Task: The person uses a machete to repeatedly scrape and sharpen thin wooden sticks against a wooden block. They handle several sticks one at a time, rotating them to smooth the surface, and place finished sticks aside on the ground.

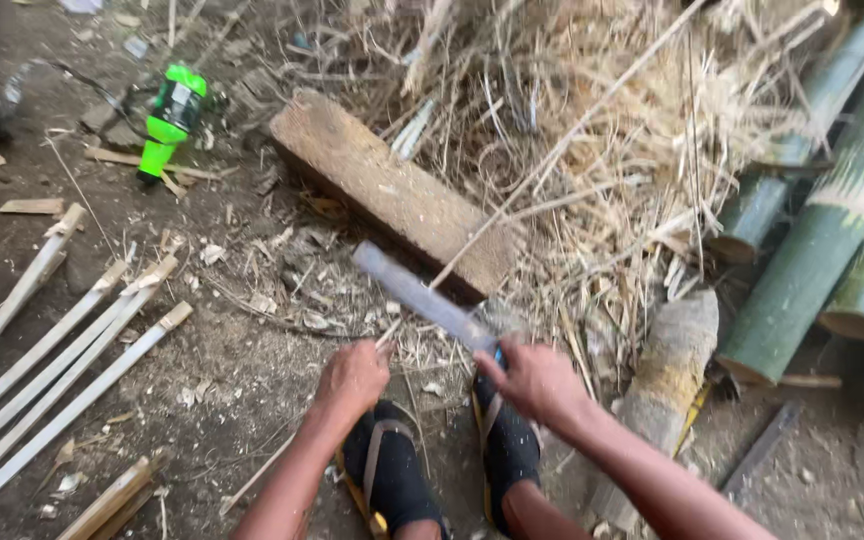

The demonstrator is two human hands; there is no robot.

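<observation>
Bamboo splitting appeared to be the step in hand. Right hand (537, 380) was closed round the handle of a long blade (422, 297), raised above the wooden block (392, 195). Left hand (352, 375) was pinched shut on a thin bamboo sliver (552, 150) running up across the block. Judged next: blade edge must be lined up true on the sliver. Split strips (62, 370) lay left.
</observation>
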